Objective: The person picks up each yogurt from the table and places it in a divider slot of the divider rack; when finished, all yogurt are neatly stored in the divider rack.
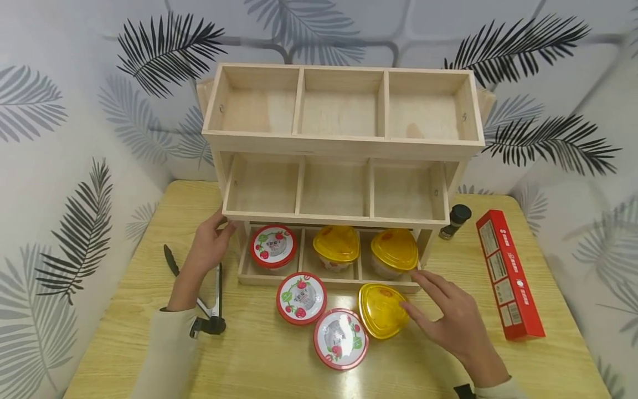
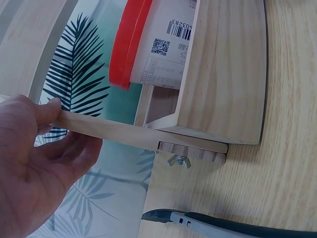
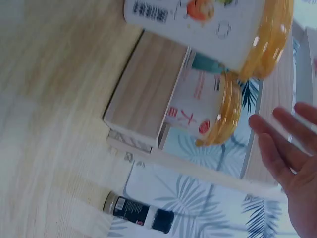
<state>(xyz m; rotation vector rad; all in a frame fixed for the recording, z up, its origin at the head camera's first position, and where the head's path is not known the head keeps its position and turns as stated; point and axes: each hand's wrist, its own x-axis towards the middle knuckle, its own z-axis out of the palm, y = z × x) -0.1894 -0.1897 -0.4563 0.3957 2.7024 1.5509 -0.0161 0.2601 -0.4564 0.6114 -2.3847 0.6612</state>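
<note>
My left hand (image 1: 206, 246) grips the left side post of a wooden three-tier rack (image 1: 344, 143); in the left wrist view the thumb and fingers lie on either side of that post (image 2: 109, 128). The right hand (image 1: 456, 316), fingers extended, hovers beside a yellow-lidded tub (image 1: 382, 311) on the table. In the rack's bottom tier stand a red-rimmed tub (image 1: 273, 246) at left and two yellow-lidded tubs, one in the middle (image 1: 336, 244) and one at right (image 1: 395, 249). Two more red-rimmed tubs, one nearer the rack (image 1: 301, 299) and one nearer me (image 1: 341, 339), sit in front.
Tongs (image 1: 217, 299) lie on the table (image 1: 259, 366) left of the rack, under my left forearm. To the right are a black-capped bottle (image 1: 454, 220) and a long red box (image 1: 510, 277). The upper two tiers hold nothing. A leaf-patterned wall (image 1: 344, 33) stands close behind.
</note>
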